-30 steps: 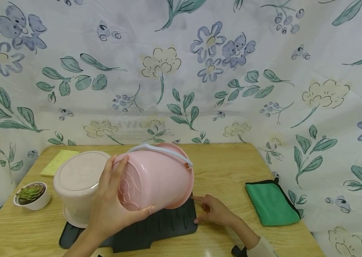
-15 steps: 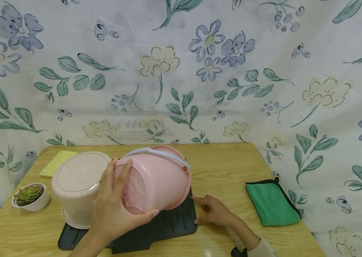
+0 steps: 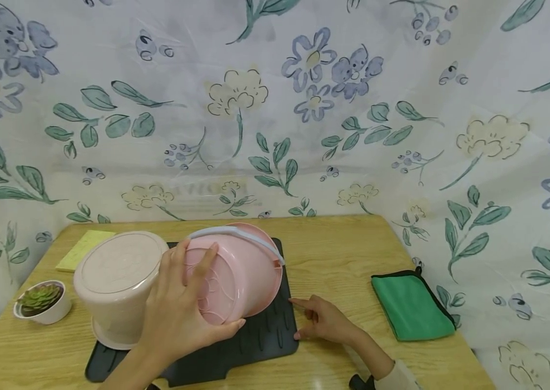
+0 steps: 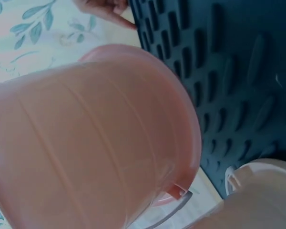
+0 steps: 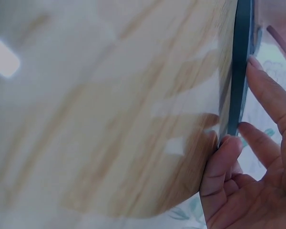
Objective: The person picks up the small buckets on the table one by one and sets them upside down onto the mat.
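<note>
A pink bucket (image 3: 255,271) with a pale blue handle is tilted on its side, its embossed base towards the head camera. My left hand (image 3: 174,309) grips it around the base, thumb below and fingers above. The bucket's flared rim is over a black ridged drying mat (image 3: 262,341); in the left wrist view the rim (image 4: 193,129) stands close to the ridges. My right hand (image 3: 325,319) touches the mat's right edge with an extended index finger and the thumb. A beige bucket (image 3: 118,271) stands upside down on the mat's left part, beside my left hand.
A small potted succulent (image 3: 40,300) stands left of the beige bucket. Behind it lies a yellow cloth or pad (image 3: 82,252). A green pouch-like cloth with black edging (image 3: 411,306) lies on the wooden table (image 3: 333,260) at the right. A floral curtain hangs behind.
The pink bucket has shifted slightly, its rim moving left and its base turning more towards the head camera, with my left hand still gripping it. My right hand stays at the mat's edge.
</note>
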Demonstrator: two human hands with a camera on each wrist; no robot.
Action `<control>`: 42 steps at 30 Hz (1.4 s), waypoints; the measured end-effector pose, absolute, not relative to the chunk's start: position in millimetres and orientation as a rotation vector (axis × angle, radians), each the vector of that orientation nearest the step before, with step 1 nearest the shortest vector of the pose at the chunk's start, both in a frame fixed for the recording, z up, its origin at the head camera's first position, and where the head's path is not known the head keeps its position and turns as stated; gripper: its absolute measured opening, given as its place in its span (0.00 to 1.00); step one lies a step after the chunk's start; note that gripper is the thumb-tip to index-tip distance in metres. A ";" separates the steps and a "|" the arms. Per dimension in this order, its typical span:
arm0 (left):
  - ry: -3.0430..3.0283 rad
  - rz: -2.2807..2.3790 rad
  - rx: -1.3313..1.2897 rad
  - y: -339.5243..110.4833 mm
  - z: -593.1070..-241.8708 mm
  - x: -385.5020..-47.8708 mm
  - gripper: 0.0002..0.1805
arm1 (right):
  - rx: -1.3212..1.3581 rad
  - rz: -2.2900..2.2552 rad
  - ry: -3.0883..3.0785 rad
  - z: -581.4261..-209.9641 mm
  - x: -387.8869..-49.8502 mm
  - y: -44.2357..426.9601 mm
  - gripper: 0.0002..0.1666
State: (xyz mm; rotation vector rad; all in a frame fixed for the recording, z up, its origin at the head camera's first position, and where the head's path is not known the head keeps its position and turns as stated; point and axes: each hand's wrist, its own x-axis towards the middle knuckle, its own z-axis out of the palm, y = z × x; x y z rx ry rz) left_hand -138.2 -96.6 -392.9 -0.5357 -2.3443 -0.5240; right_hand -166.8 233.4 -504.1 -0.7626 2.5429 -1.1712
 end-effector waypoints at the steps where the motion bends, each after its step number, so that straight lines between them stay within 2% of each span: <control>1: -2.345 -0.507 -0.547 -96.2 -392.8 -139.4 0.61 | -0.759 -1.171 2.542 -504.3 -166.8 233.2 0.44; 7: -2.359 -0.418 -0.627 -96.9 -392.2 -147.9 0.59 | -0.716 -1.149 2.538 -505.7 -168.1 233.1 0.45; 15: -2.458 -0.339 -0.751 -95.1 -389.6 -165.8 0.65 | -0.719 -1.144 2.551 -506.2 -169.8 233.4 0.45; 42: -2.975 -0.461 -0.720 -62.6 -375.7 -236.9 0.62 | -0.691 -1.160 2.550 -507.0 -166.5 233.4 0.45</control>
